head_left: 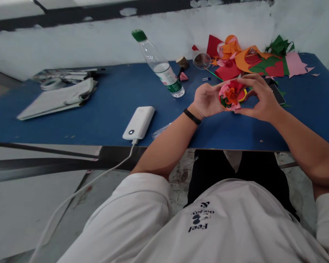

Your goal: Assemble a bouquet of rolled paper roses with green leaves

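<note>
A small round paper flower decoration (230, 95), with curled pink, red, orange and green pieces, is held above the table's front part. My left hand (208, 100) is palm up under its left side, its fingers mostly hidden behind it. On the other side my right hand (261, 96) curls round it, thumb at the lower edge and fingers at the upper edge. Beneath the right hand a yellow ring-shaped edge (244, 95) shows, its kind unclear. A dark phone-like slab (277, 94) lies partly hidden behind that hand.
Coloured paper scraps (268, 65) are heaped at the back right beside a clear plastic cup (201, 60). A water bottle (164, 69) with a green cap stands left of my hands. Nearer, a white power bank (139, 123) trails a cable (98, 171). Folded newspaper (57, 96) lies at left.
</note>
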A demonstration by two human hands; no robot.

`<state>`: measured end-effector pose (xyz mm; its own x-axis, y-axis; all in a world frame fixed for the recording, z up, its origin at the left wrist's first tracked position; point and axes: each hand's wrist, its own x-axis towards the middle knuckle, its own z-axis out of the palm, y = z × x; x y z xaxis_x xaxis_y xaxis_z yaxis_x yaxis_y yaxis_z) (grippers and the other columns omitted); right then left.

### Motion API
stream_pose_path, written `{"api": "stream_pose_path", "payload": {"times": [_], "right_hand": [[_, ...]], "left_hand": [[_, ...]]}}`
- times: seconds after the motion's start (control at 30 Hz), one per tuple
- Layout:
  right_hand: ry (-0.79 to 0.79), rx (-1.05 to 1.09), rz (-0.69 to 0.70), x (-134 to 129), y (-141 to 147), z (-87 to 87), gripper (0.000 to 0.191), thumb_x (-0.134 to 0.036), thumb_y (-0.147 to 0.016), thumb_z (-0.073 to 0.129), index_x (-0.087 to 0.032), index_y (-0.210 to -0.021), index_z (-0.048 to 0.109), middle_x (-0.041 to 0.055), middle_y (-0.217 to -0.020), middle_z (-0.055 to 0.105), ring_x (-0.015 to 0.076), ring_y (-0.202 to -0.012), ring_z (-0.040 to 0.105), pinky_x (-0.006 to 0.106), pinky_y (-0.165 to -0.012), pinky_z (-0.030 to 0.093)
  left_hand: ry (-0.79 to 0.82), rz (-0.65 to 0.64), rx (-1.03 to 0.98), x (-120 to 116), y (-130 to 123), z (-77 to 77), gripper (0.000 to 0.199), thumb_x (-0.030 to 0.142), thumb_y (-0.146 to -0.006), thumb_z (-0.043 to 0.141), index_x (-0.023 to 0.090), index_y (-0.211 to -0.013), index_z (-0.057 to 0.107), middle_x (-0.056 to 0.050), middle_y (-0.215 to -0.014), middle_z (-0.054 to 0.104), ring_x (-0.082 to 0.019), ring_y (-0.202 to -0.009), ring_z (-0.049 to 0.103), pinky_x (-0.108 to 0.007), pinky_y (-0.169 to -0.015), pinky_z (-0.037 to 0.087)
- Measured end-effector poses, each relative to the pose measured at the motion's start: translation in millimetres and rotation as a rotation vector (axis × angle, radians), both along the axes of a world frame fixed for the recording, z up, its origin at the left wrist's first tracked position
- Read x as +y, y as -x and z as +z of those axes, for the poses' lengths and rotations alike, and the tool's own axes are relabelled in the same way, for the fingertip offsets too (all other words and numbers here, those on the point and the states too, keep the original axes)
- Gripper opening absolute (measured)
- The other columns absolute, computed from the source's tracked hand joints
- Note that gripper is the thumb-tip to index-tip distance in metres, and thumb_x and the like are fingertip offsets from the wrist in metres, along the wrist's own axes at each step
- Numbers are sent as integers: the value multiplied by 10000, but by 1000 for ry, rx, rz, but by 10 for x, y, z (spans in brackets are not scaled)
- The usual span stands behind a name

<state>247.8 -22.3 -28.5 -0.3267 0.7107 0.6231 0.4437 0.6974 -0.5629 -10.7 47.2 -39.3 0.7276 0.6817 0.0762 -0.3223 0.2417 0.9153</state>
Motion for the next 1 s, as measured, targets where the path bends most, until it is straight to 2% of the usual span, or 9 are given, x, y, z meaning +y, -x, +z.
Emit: {"api": "stream_pose_path", "payload": {"times": [0.1,0.3,0.5,0.63,0.77,0.83,0.9,0.93,1.0], "right_hand": [[40,-26,-15,-39,25,43,877,-726,-825,1081,-532,-1595,709,63,-1720,682,506,-1641,624,803,-1253,684],[87,-37,-23,-84,52,91,882,-706,-783,1132,-515,-1549,738,62,-1739,680,539,-1707,565,832,-1267,675],[86,-55,-6,-44,-21,76,825,-678,-836,1100,-511,-1566,755,40,-1765,672,513,-1680,600,773,-1252,712],[-8,-55,110,40,-110,19,835,-766,-912,997,-478,-1648,730,62,-1803,642,498,-1572,701,735,-1164,756],[-105,-68,127,92,-182,27,905,-788,-912,992,-476,-1703,682,93,-1796,639,439,-1432,786,608,-989,799],[-100,-41,65,133,-211,17,874,-786,-930,979,-431,-1677,696,120,-1692,711,400,-1360,808,523,-897,789],[-55,-15,-4,203,-235,-41,742,-771,-999,905,-354,-1593,748,136,-1475,818,356,-1230,832,457,-809,757],[-7,-31,-36,245,-244,-89,652,-754,-1042,851,-318,-1522,779,132,-1338,859,338,-1152,839,447,-798,745],[75,-126,-96,329,-252,-203,573,-711,-988,876,-253,-1330,832,143,-1223,873,340,-1006,839,492,-783,739]], "left_hand": [[24,44,16,-80,-68,65,669,712,-908,667,270,-1395,788,-124,-1395,908,-425,-1582,746,-564,-1156,703],[0,156,103,-121,-126,58,543,615,-981,706,267,-1396,741,-127,-1247,916,-393,-1558,747,-482,-1201,657],[-5,-3,152,59,33,-50,701,790,-918,735,293,-1413,729,-102,-1315,881,-369,-1222,883,-495,-961,740],[14,-126,206,168,147,-36,662,615,-977,754,279,-1540,665,-68,-1218,875,-308,-1044,912,-419,-875,728],[16,-96,117,162,189,50,611,470,-974,848,268,-1519,659,-42,-1231,876,-255,-953,897,-379,-799,728],[1,-51,65,146,187,85,714,391,-908,923,282,-1562,658,-30,-1293,873,-233,-1004,886,-366,-853,732],[-32,14,28,151,177,89,926,284,-801,1000,311,-1644,619,-12,-1323,857,-222,-1074,865,-361,-928,732],[-58,55,20,166,168,76,1055,228,-739,1032,333,-1687,581,0,-1329,843,-217,-1085,852,-365,-951,731],[-135,146,21,229,147,20,1275,162,-643,1087,383,-1754,502,16,-1346,815,-202,-1063,824,-383,-980,732]]}}
